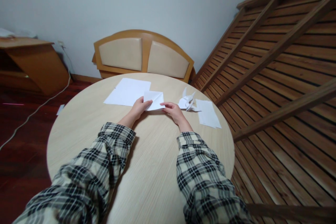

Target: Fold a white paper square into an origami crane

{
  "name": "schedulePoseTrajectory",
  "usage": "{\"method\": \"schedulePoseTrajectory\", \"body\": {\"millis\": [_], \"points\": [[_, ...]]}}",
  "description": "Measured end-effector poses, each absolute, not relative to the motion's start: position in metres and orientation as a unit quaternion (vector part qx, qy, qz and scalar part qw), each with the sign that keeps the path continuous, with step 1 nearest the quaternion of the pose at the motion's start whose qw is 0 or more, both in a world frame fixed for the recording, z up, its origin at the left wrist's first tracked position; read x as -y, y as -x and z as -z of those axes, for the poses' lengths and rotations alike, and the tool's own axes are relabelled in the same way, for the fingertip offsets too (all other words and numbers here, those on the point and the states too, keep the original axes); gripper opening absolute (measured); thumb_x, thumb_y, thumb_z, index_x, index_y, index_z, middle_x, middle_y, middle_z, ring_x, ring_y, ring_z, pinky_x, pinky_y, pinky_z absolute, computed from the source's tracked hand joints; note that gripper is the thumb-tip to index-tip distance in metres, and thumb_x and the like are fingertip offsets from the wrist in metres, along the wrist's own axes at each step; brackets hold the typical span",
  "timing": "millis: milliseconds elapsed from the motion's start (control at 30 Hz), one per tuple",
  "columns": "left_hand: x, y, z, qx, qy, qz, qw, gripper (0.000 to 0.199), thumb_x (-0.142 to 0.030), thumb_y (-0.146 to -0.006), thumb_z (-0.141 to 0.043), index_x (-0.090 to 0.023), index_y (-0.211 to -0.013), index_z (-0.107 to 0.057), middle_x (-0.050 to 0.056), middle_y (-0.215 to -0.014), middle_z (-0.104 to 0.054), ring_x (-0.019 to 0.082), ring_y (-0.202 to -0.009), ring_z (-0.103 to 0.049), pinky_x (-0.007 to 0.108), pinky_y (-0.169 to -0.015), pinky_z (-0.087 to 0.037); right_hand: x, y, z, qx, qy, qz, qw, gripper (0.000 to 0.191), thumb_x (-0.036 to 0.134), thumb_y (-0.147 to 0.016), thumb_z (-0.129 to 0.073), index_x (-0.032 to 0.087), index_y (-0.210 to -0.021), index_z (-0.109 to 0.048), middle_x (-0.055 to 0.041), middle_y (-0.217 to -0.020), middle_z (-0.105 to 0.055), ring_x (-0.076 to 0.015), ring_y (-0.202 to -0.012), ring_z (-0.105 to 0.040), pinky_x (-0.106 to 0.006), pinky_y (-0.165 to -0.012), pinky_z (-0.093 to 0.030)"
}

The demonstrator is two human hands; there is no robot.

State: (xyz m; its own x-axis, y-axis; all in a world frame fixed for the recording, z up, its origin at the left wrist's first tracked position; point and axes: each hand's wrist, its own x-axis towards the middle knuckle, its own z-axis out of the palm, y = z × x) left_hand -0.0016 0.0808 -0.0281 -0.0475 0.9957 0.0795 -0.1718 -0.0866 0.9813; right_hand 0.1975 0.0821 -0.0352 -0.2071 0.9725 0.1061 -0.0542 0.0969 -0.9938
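Note:
A folded piece of white paper (154,98) is held between my two hands over the table, with a crease running across its face. My left hand (139,107) grips its left side, thumb on top and fingers underneath. At its right edge my right hand (173,111) pinches the paper between thumb and fingers. To the right of my right hand lie several white folded paper figures (188,100) with pointed tips. Behind my left hand rests a flat stack of white sheets (127,91).
The round wooden table (147,168) carries more white paper (208,113) near its right edge. A padded headboard (144,54) stands behind it, and a slatted wooden frame (275,77) leans on the right. A desk (34,63) and a white cable (39,106) are at left.

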Motion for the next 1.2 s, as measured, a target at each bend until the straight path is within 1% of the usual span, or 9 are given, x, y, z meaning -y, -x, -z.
{"method": "schedulePoseTrajectory", "body": {"millis": [100, 200, 267, 367, 433, 533, 867, 1000, 1200], "points": [[-0.068, 0.006, 0.030, -0.461, -0.508, -0.573, 0.448, 0.062, -0.019, -0.069, -0.078, -0.014, -0.129, -0.059, 0.012, -0.105, -0.069, 0.022, -0.087, -0.062, 0.030, -0.074, -0.049, -0.077, -0.208, 0.034, 0.589, 0.407, -0.532, 0.453, 0.023, 0.014, -0.068, -0.072, 0.022, -0.089, -0.079, -0.0016, -0.089, -0.075, -0.0134, -0.078, -0.064, -0.029, -0.075, -0.053], [-0.053, 0.012, 0.035, -0.493, -0.590, -0.507, 0.391, 0.099, -0.022, -0.072, -0.078, -0.014, -0.157, -0.028, 0.014, -0.104, -0.068, 0.025, -0.086, -0.065, 0.038, -0.079, -0.052, -0.070, -0.220, 0.032, 0.645, 0.400, -0.505, 0.411, 0.023, 0.013, -0.070, -0.071, 0.021, -0.089, -0.080, -0.0039, -0.090, -0.076, -0.0151, -0.078, -0.064, -0.029, -0.072, -0.054], [-0.045, 0.017, 0.039, -0.481, -0.648, -0.475, 0.352, 0.107, -0.026, -0.074, -0.078, -0.017, -0.161, -0.017, 0.020, -0.127, -0.061, 0.032, -0.103, -0.064, 0.047, -0.090, -0.052, -0.066, -0.226, 0.032, 0.660, 0.395, -0.499, 0.399, 0.022, 0.013, -0.071, -0.072, 0.020, -0.089, -0.080, -0.0048, -0.091, -0.076, -0.0150, -0.076, -0.064, -0.029, -0.069, -0.054], [-0.035, 0.024, 0.044, -0.471, -0.743, -0.425, 0.213, 0.094, -0.027, -0.070, -0.082, -0.022, -0.154, -0.038, 0.021, -0.156, -0.037, 0.043, -0.142, -0.036, 0.060, -0.113, -0.035, -0.063, -0.230, 0.031, 0.669, 0.388, -0.499, 0.391, 0.021, 0.016, -0.072, -0.073, 0.019, -0.090, -0.081, -0.0052, -0.089, -0.076, -0.0141, -0.073, -0.065, -0.028, -0.066, -0.054], [-0.031, 0.028, 0.044, -0.480, -0.774, -0.387, 0.142, 0.080, -0.030, -0.075, -0.079, -0.021, -0.148, -0.048, 0.019, -0.163, -0.026, 0.045, -0.149, -0.023, 0.064, -0.119, -0.024, -0.063, -0.230, 0.031, 0.674, 0.379, -0.502, 0.387, 0.019, 0.019, -0.072, -0.074, 0.020, -0.090, -0.081, -0.0055, -0.090, -0.077, -0.0153, -0.076, -0.067, -0.029, -0.068, -0.055], [-0.026, 0.033, 0.041, -0.464, -0.810, -0.348, 0.088, 0.065, -0.034, -0.082, -0.074, -0.022, -0.143, -0.055, 0.015, -0.168, -0.018, 0.043, -0.153, -0.015, 0.063, -0.122, -0.019, -0.061, -0.232, 0.030, 0.691, 0.364, -0.496, 0.379, 0.018, 0.022, -0.071, -0.076, 0.021, -0.088, -0.081, -0.0062, -0.093, -0.078, -0.0174, -0.081, -0.069, -0.031, -0.072, -0.057], [0.006, 0.031, 0.032, -0.333, -0.891, -0.251, 0.179, 0.042, -0.030, -0.097, -0.049, -0.025, -0.137, -0.063, 0.012, -0.150, -0.055, 0.029, -0.143, -0.046, 0.052, -0.119, -0.036, -0.023, -0.267, 0.028, 0.777, 0.394, -0.358, 0.336, 0.023, 0.018, -0.077, -0.070, 0.024, -0.096, -0.082, -0.0039, -0.085, -0.074, -0.0154, -0.072, -0.062, -0.029, -0.066, -0.048], [0.016, 0.029, 0.029, -0.321, -0.900, -0.223, 0.194, 0.044, -0.031, -0.100, -0.046, -0.028, -0.141, -0.061, 0.009, -0.149, -0.057, 0.026, -0.141, -0.049, 0.049, -0.119, -0.039, -0.006, -0.272, 0.026, 0.807, 0.384, -0.311, 0.322, 0.021, 0.021, -0.083, -0.070, 0.026, -0.100, -0.081, -0.0051, -0.089, -0.074, -0.0167, -0.076, -0.063, -0.030, -0.071, -0.047], [0.020, 0.034, 0.023, -0.320, -0.912, -0.185, 0.178, 0.045, -0.034, -0.100, -0.046, -0.029, -0.142, -0.060, 0.007, -0.147, -0.059, 0.027, -0.142, -0.049, 0.049, -0.119, -0.038, -0.002, -0.267, 0.028, 0.862, 0.361, -0.190, 0.301, 0.017, 0.023, -0.086, -0.071, 0.027, -0.099, -0.081, -0.0040, -0.078, -0.063, -0.0180, -0.076, -0.059, -0.032, -0.071, -0.045]]}}
